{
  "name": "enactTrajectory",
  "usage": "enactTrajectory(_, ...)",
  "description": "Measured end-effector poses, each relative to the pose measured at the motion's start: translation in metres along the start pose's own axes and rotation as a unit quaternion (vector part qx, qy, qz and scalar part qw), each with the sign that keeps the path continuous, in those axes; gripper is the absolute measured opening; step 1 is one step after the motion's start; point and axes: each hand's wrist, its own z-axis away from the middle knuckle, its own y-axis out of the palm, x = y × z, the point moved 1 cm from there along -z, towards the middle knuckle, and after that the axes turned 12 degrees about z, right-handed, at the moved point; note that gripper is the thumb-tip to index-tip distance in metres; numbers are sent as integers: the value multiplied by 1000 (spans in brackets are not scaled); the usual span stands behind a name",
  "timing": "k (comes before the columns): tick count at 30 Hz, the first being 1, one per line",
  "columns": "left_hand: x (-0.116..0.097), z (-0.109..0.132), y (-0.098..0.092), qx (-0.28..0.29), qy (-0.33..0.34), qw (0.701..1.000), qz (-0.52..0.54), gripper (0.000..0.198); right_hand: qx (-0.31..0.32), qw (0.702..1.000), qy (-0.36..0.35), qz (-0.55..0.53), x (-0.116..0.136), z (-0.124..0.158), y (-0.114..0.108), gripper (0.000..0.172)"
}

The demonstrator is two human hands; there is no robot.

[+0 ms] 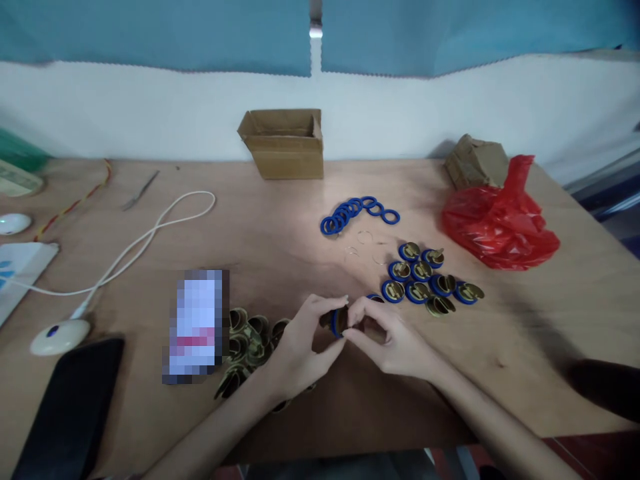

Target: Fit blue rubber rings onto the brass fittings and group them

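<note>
Over the front middle of the table, my left hand [303, 343] grips a round brass-coloured metal piece with a blue ring [339, 321] between thumb and fingers. My right hand [393, 337] pinches the right edge of the same piece, its thumb and fingertips pressed close together. The piece is held on edge, partly hidden by the fingers. Left of and partly under my left arm lies a pile of brass-coloured pieces [253, 343]. Right of my hands sits a group of similar pieces with blue rings [420, 272]. Loose blue rings [343, 215] lie in a row beyond my hands.
Thin wire loops [365, 237] lie near the rings. A cardboard box [290, 157] stands at the back; a red plastic bag [500, 227] and brown package [475, 162] are at right. At left are a pixelated phone-like object [195, 327], black phone [70, 407], white cable [145, 237] and tweezers-like tool [141, 190].
</note>
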Motion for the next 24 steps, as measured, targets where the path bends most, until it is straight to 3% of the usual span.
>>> enactTrajectory(4, -1, -1, -1, 12, 55, 998, -40, 56, -28, 989, -82, 117, 1, 2, 3, 12)
enactTrajectory(10, 1, 1, -1, 6, 108, 993, -38, 60, -68, 962, -165, 206, 1, 5, 8, 9)
enactTrajectory(24, 0, 2, 2, 14, 160, 984, -74, 56, -87, 957, -174, 214, 5, 6, 12, 18)
